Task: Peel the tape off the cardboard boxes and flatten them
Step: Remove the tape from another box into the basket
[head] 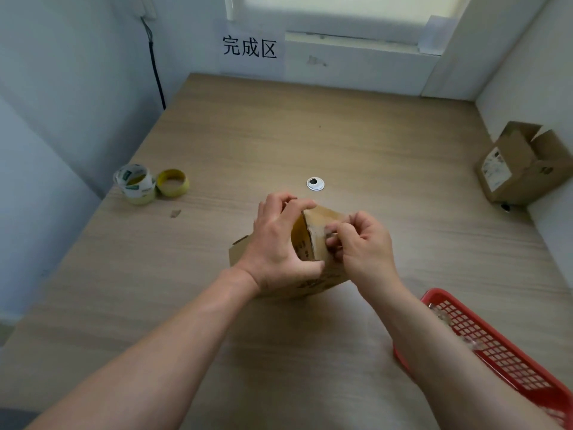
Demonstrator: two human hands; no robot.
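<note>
While a red basket (440, 294) waits at the near right edge of the table (279, 135), holding what look like clear scraps, a person works on a small cardboard box (322, 218) at the table's middle. The box sits tipped up, and its long axis seems to run left to right, though the hands hide much of it.

The left hand (279, 243) clamps the box from the left, fingers curled over the top edge and thumb pressed along the near side. The right hand (362, 243) comes in from the right, fingers bent tight, pinching what appears to be a tape end (330, 234) on the face turned toward it. The right hand is therefore the one on the tape, and the likely pull runs near and right, away from the bracing left hand.

Just beyond the box lies a metal grommet (315, 184). Two tape rolls (136, 184) stand at the far left, a second box (524, 169) at the far right, open-topped. A paper sign (249, 48) hangs on the far wall.
</note>
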